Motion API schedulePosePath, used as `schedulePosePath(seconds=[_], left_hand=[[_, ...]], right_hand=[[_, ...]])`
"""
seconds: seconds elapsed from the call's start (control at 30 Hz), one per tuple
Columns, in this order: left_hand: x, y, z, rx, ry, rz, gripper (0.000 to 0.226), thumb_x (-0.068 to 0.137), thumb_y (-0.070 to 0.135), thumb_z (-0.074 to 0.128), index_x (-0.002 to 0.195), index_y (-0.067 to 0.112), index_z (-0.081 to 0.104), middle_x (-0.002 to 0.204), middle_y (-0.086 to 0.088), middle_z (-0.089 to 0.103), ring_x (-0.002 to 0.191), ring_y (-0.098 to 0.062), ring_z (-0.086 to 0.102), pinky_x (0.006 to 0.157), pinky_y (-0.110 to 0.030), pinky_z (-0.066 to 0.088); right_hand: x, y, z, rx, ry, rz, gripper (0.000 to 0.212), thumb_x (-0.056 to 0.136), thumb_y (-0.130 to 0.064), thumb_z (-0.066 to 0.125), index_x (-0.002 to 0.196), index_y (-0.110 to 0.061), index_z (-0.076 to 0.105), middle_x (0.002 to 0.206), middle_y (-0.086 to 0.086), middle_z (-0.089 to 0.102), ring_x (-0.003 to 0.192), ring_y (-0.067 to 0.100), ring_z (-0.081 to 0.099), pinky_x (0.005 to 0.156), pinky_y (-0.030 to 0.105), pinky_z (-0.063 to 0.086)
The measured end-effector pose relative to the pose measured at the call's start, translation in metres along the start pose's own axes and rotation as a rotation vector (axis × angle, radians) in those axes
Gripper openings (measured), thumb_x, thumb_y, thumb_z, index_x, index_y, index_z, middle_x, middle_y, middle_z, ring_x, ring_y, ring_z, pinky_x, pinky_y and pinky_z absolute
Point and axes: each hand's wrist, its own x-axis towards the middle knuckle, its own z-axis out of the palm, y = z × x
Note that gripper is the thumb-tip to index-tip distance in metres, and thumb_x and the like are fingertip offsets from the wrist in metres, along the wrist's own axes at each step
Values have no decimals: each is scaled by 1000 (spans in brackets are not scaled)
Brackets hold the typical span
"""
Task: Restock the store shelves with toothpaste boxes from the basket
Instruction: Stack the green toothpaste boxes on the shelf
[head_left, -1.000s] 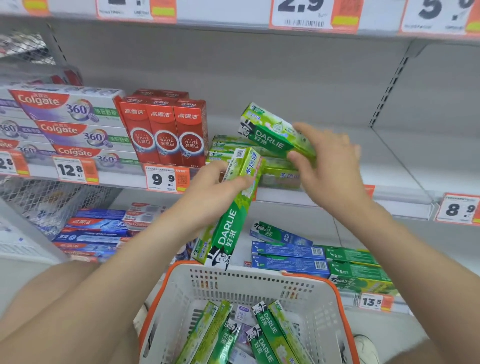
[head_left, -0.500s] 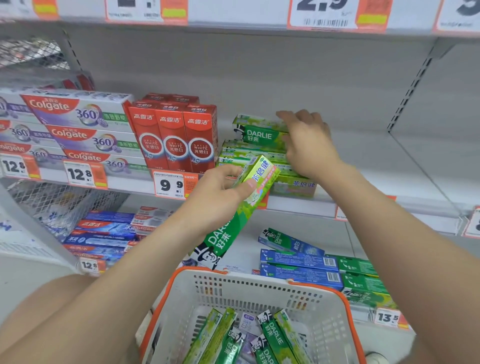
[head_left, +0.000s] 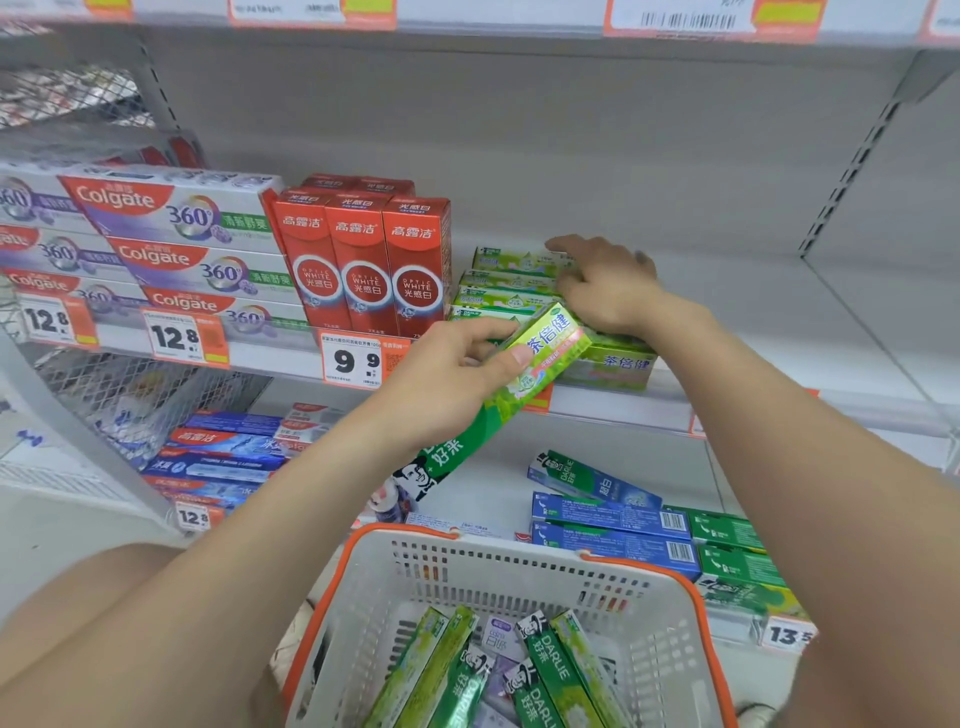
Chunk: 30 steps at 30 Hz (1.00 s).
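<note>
My left hand (head_left: 457, 374) grips a green Darlie toothpaste box (head_left: 543, 356), tilted, its upper end close to the shelf's front edge. My right hand (head_left: 608, 286) lies on top of a stack of green toothpaste boxes (head_left: 501, 293) on the middle shelf (head_left: 753, 332), fingers spread over the top box. Below my arms sits a white basket with an orange rim (head_left: 519, 558). It holds several more green Darlie boxes (head_left: 550, 670) standing on end.
Red toothpaste boxes (head_left: 363, 265) stand just left of the green stack, with Colgate 360 boxes (head_left: 176, 228) further left. The shelf right of the stack is bare. Blue and green boxes (head_left: 613, 519) lie on the lower shelf. A wire mesh divider (head_left: 130, 400) is at the left.
My right hand carried a green box from the air down onto the stack and now rests flat on it. My left hand raised its box toward the shelf edge.
</note>
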Motion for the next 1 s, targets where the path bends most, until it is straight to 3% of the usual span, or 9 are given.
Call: schedulePosePath(seconds=[0.1,0.2,0.4,0.5,0.57,0.63,0.73,0.83,1.0], left_hand=[[-1,-1,2,18,18,3,37,103,33,65,139,26,66,107,7,77,93,-4,73,85,-23,58],[-2,-2,3,21,15,18,35,103,32,65,138,26,66,108,4,76,92,-5,73,85,-23,58],[0,-4,4,9,38,-18,34,100,38,69,131,24,65,109,4,76,102,-14,73,97,-46,58],[2,1,2,-18,52,-47,31,97,39,72,120,21,65,106,2,77,99,-14,74,97,-45,59],[0,5,1,-13,35,-48,29,97,39,72,118,20,66,102,1,79,95,-13,76,97,-46,58],[-2,10,-1,-12,-3,-34,31,97,41,72,119,21,67,99,2,81,95,-15,77,99,-50,56],[-6,17,-2,-4,-77,10,33,95,41,73,122,23,69,100,6,81,99,-9,76,104,-46,54],[-10,22,2,-8,-105,116,30,95,32,77,122,21,71,106,4,80,103,-7,75,103,-38,56],[-15,16,9,436,372,428,36,98,38,70,128,20,61,127,6,62,116,-13,58,101,-36,46]], right_hand=[[0,-1,0,-72,-70,63,57,103,-53,34,159,-46,31,166,2,34,153,34,27,119,67,7],[-2,-3,-2,-55,-112,94,60,100,-62,33,159,-49,28,166,2,33,151,36,27,116,61,20],[-12,-2,-7,16,-76,-69,53,99,-52,33,149,-43,47,154,-2,53,142,28,45,117,56,23],[-26,-3,-5,78,63,-117,44,106,-39,33,128,-19,65,130,9,68,126,34,56,119,53,25],[-42,-7,-9,251,259,-119,41,102,-35,37,106,-12,71,102,14,71,103,36,62,98,41,48],[-66,-18,-19,493,375,-108,43,97,-40,43,96,-13,76,91,16,71,90,33,63,81,41,52],[-110,-31,-36,748,135,-202,32,101,-37,58,104,-12,78,78,1,74,73,21,67,65,32,55],[-136,-26,-40,788,-61,-247,17,100,-32,70,106,-17,77,74,0,72,62,14,63,52,38,54],[-134,7,-47,1015,264,9,28,102,-32,67,95,-4,67,70,8,66,49,25,59,47,30,47]])
